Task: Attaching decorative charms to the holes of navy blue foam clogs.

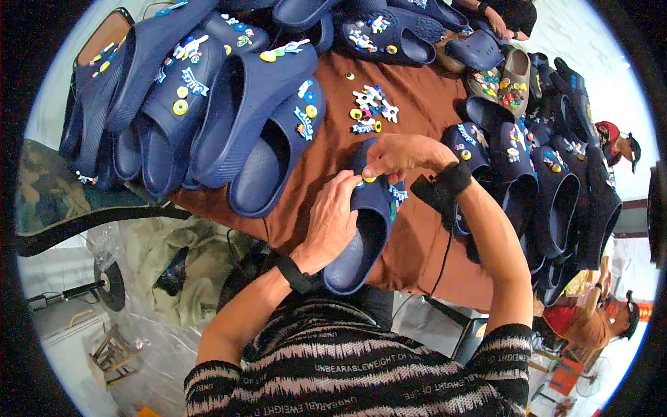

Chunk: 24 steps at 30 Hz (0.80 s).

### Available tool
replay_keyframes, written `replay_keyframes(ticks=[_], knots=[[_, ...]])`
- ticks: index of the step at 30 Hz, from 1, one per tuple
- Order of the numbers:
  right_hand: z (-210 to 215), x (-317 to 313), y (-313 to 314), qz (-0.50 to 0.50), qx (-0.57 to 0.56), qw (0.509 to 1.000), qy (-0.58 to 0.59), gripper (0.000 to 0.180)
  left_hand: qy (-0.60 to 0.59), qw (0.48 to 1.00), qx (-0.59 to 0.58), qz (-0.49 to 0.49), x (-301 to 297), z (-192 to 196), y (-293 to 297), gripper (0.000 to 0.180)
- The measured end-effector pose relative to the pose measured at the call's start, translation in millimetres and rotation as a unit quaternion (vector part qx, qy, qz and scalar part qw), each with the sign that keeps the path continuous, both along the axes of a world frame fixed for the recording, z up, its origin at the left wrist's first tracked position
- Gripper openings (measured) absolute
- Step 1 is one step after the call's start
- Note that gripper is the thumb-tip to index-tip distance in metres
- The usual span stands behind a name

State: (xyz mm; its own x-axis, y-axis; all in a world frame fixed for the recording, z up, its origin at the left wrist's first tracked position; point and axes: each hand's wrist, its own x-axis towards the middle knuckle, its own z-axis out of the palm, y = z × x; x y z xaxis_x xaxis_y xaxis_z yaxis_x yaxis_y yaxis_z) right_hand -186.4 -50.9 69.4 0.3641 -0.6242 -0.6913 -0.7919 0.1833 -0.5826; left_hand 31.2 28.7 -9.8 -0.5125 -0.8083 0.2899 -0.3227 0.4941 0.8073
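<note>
A navy clog [356,254] lies on the brown cloth right in front of me, heel toward my body. My left hand [331,221] grips its left side, with fingertips up by the toe part. Over the toe, my right hand [406,156] is closed in a pinch at a small round yellow charm [369,176]. Its fingers partly cover the charm and the upper. A blue-and-white charm [397,194] sits on the clog's right side. Beyond the toe, a group of loose white, yellow and blue charms [375,104] rests on the cloth.
Navy clogs with charms [260,163] are piled at the left, and more clogs [552,201] crowd the right. Brown cloth [424,229] covers the table. A black cable [445,257] hangs over its near edge. Another person's hands [497,22] are at the far side.
</note>
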Motion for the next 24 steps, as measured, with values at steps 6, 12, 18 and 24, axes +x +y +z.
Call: replay_keyframes(ticks=[6, 12, 18, 24], knots=[[5.1, 5.3, -14.8, 0.022, -0.009, 0.99, 0.136, 0.053, 0.0, 1.0, -0.001, 0.002, 0.5, -0.8, 0.0, 0.061], [0.6, 2.6, -11.8, -0.036, 0.033, 0.995, 0.088, 0.058, 0.016, 1.0, 0.001, -0.001, -0.1, -2.5, -1.3, 0.061], [-7.6, 14.7, -9.7, 0.089, -0.167, 0.964, 0.188, 0.056, -0.002, 1.0, -0.023, -0.013, -2.4, -2.9, -2.5, 0.062], [-0.7, 6.7, -5.2, -0.001, -0.051, 0.99, 0.131, 0.048, 0.01, 1.0, -0.003, -0.013, -2.9, 1.8, -1.8, 0.06]])
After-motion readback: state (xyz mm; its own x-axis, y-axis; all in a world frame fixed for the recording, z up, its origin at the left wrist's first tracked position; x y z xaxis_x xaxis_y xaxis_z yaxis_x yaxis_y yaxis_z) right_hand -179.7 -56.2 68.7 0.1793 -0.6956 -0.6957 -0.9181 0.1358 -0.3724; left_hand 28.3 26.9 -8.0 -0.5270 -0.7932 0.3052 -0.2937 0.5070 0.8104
